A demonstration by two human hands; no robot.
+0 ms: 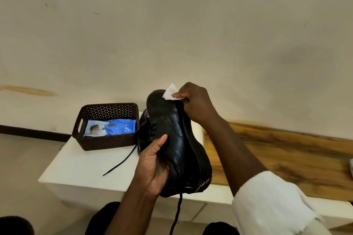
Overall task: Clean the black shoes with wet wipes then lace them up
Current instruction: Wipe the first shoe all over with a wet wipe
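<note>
Clearly mid-cleaning: black shoe [177, 139] raised just right of the basket [107, 126], gripped at the heel by left hand [152, 168]; wet wipe [170, 91] pinched in right hand [196, 101] against the toe. Next: wiping downward; lacing afterwards.

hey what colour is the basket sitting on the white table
Dark brown, with a perforated weave pattern on the basket, seen clearly in the head view.
</note>
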